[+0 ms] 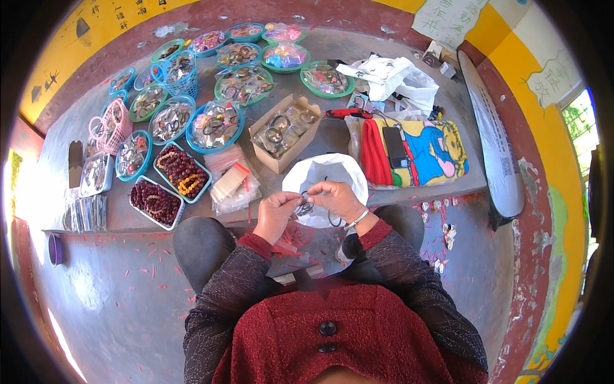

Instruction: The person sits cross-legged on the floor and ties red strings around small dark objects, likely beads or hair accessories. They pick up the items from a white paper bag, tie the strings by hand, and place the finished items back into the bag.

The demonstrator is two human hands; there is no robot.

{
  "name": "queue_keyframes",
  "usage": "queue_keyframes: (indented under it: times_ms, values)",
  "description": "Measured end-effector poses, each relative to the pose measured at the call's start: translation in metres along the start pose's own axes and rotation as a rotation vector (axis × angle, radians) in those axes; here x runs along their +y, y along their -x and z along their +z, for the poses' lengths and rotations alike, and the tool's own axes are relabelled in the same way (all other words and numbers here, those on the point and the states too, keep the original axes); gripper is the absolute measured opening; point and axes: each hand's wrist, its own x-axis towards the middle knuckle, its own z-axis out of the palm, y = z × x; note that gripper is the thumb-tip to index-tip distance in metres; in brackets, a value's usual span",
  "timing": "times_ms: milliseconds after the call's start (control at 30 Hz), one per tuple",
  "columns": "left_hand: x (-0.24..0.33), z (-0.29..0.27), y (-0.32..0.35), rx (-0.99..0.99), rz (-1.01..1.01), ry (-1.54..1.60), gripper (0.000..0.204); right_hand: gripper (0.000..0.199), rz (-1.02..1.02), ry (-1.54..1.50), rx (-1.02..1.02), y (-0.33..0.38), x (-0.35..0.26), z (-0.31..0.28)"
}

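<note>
The fingers (300,199) of both hands meet over the lap, pinched closed on a small dark bracelet (306,206) that hangs between them; it is too small to tell whether it is a string of beads or a cord. The left hand (276,214) grips it from the left, thumb and forefinger tight together, and the right hand (337,197) holds the other side the same way, with a pale bangle on its wrist. Both hands hover just above a white bowl (326,173) at the near edge of the worktop (332,134); another dark loop seems to lie against the bowl's near rim.

Judging by how things lie, this piece is in the middle of being handled, not yet laid down with the rest. Much looks already sorted: a cardboard box (285,133) just beyond the bowl holds bagged rings or bracelets, and two trays (169,185) of dark red beads sit to the left, with clear packets (233,185) between them and the bowl. Farther out, round green and blue dishes (214,125) are filled with bagged pieces, beside a blue basket (176,72) and a pink basket (110,125). To the right lies a bright cartoon cloth bag (422,153) with a phone (394,147) on it, and white plastic bags (393,77) behind. How many pieces are left cannot be told.
</note>
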Motion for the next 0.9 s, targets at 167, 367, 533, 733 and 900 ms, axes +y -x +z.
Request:
queue_keyframes:
  times_ms: [167,367,533,733,900]
  values:
    - [-0.001,0.004,0.001,-0.031,-0.017,-0.066,0.012,0.015,-0.006,0.002,0.001,0.002,0.015,0.004]
    - [0.006,0.001,0.005,-0.037,-0.024,-0.005,0.013,0.013,-0.024,0.045,0.008,0.004,-0.008,0.001]
    - [0.008,-0.002,0.001,-0.047,-0.004,0.011,0.013,0.012,0.013,-0.064,0.028,0.006,-0.009,-0.007]
    - [0.011,-0.005,0.002,-0.075,0.035,0.023,0.015,0.011,0.028,-0.122,0.046,0.006,-0.010,-0.008]
    - [0.008,-0.009,-0.001,0.013,0.129,0.059,0.021,0.011,-0.007,0.025,0.101,0.007,-0.019,-0.013]
